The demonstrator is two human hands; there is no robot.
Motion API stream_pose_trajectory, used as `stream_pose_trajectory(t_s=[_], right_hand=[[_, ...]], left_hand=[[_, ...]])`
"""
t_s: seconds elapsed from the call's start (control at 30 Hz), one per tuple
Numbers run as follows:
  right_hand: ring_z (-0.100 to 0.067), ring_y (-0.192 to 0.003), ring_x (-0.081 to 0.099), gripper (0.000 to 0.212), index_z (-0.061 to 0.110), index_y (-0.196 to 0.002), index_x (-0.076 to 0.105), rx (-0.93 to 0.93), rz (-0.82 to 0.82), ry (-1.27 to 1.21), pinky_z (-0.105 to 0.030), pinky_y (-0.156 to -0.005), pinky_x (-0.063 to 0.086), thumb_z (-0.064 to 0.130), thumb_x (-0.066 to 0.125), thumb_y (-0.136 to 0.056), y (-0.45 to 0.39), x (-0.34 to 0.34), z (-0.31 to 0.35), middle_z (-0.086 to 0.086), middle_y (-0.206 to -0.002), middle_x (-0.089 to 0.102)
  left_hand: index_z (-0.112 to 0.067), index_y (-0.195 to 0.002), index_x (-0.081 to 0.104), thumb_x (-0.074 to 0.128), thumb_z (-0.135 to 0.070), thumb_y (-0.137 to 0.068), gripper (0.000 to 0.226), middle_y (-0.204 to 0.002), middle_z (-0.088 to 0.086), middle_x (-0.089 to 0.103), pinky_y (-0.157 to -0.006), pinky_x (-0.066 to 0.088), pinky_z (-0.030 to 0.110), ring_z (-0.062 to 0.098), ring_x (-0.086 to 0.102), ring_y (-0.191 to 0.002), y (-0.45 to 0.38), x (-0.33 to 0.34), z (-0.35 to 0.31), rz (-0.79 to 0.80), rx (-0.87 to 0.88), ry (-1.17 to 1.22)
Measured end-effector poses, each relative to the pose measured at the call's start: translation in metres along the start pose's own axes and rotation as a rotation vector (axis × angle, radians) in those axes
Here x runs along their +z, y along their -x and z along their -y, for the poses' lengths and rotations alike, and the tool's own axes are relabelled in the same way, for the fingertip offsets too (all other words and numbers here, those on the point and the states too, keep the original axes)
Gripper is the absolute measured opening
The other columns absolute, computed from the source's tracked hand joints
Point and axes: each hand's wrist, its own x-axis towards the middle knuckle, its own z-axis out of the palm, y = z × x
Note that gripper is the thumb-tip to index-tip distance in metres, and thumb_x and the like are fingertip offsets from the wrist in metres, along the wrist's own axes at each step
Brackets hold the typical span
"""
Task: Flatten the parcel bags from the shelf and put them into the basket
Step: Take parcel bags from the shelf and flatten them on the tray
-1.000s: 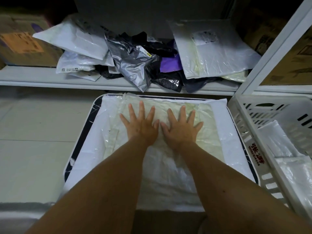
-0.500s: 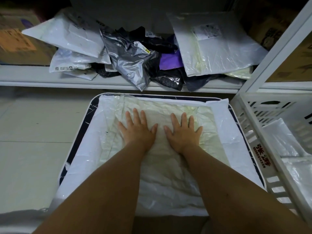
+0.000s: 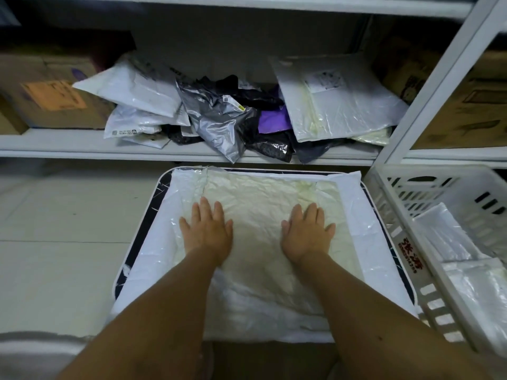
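Note:
A crinkled pale-yellow and white parcel bag [image 3: 258, 204] lies spread over a small dark table with a white rim [image 3: 142, 223]. My left hand [image 3: 207, 231] presses flat on the bag's left part, fingers apart. My right hand [image 3: 307, 231] presses flat on its right part, about a hand's width away. Neither hand grips anything. On the shelf [image 3: 68, 145] behind sits a heap of parcel bags: white ones [image 3: 131, 89], a silver one [image 3: 216, 119], black and purple ones [image 3: 271, 124], and a large white one [image 3: 340, 97]. The white slatted basket [image 3: 406, 234] stands at the right, with flattened white bags [image 3: 466, 264] inside.
Cardboard boxes stand on the shelf at the far left [image 3: 46, 97] and behind the upright at the right [image 3: 466, 105]. A white shelf post [image 3: 439, 78] rises beside the basket. Pale floor tiles [image 3: 55, 229] lie to the left of the table.
My hands slid apart from side by side at the bag's centre, the left going left and the right going right, and came slightly toward me. The bag lies smoother.

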Motion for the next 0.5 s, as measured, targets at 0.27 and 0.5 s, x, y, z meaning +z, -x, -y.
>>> stream_pose_trajectory(t_s=[0.27,0.5], right_hand=[[-0.033,-0.146,0.011,0.059,0.024,-0.152,0.016,-0.061,0.044,0.053,-0.057,-0.115,0.017,0.050,0.025,-0.099,0.020,-0.010,-0.026,-0.012,-0.160,0.010],[-0.041,-0.144,0.012,0.086,0.014,-0.153,0.013,0.260,0.053,-0.031,-0.061,-0.113,0.017,0.066,0.039,-0.090,0.029,-0.034,-0.059,-0.022,-0.158,0.010]], left_hand=[[-0.029,-0.152,-0.004,0.011,-0.052,-0.098,0.061,-0.161,0.006,-0.010,-0.113,0.008,0.061,0.033,-0.004,-0.147,0.016,-0.015,0.015,0.173,-0.087,-0.017],[-0.019,-0.153,0.002,0.027,-0.058,-0.094,0.075,-0.159,0.016,0.000,-0.113,0.015,0.060,0.039,0.007,-0.144,0.022,-0.022,0.041,0.173,-0.569,0.091]])
